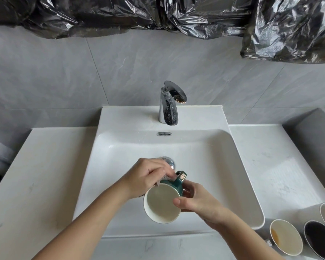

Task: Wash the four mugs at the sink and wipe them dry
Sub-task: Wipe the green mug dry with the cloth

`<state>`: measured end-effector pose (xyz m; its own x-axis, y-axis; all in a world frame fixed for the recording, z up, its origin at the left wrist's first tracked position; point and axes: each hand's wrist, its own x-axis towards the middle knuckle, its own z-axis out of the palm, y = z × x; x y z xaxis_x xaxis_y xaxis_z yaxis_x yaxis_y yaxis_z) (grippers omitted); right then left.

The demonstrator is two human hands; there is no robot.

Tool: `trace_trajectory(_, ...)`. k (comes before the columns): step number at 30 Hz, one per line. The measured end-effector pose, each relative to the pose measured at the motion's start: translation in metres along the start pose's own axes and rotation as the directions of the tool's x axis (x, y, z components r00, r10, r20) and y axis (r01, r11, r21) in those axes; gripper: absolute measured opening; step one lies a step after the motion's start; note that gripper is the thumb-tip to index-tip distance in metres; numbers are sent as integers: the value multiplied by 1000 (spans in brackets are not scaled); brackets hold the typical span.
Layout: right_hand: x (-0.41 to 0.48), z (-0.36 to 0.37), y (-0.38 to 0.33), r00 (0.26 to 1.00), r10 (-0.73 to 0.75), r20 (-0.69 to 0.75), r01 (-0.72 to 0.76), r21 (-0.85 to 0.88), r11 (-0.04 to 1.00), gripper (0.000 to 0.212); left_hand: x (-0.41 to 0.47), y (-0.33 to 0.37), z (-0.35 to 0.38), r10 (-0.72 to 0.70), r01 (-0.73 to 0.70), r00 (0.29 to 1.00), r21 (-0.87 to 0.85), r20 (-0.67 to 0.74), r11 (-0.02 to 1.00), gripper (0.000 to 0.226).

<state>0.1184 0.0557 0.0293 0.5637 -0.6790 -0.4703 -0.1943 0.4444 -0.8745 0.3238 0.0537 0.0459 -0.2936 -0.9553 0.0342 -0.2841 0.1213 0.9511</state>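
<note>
White sink (223,166) beneath a chrome tap (169,106); three more mugs (286,237) on the counter (270,166) at right; over the bowl, green mug (161,205) tilted, mouth toward the viewer, gripped by right hand (201,203), thumb on rim, fingers curled round the side; left hand (144,177) fingers bunched, pinching a cloth (166,178) against the mug's outside
</note>
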Motion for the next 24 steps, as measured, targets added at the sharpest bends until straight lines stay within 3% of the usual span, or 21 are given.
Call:
trace_trajectory(5,1,-6,-7,1000,4,26,-1,-135,991,69,-8,-8,4,40,-40,998,-4,45,999,31)
trace_trajectory(9,4,-10,-12,996,47,81,-35,-146,989,66,-7,-16,-1,-74,77,996,-58,53,995,31)
trace_trajectory(11,6,-14,-12,992,77,98,-60,-169,984,67,-10,-16,-1,-133,140,985,-58,110,988,42)
trace_trajectory(13,9,-18,-14,987,96,129,-70,-192,979,66,-15,-17,-2,-215,223,957,-22,194,975,61)
trace_trajectory(16,12,-25,-22,967,148,205,-91,-264,960,67,-17,-15,-2,-301,294,917,64,263,954,59)
trace_trajectory(20,21,-31,-34,940,215,266,-124,-319,940,61,-19,-20,4,-307,309,941,10,143,951,46)
trace_trajectory(22,27,-37,-38,931,241,272,-151,-315,937,75,-19,-23,8,-295,300,953,-69,72,951,45)
trace_trajectory(24,28,-42,-35,940,237,246,-188,-205,960,88,-19,-25,11,-292,287,956,-149,-13,946,50)
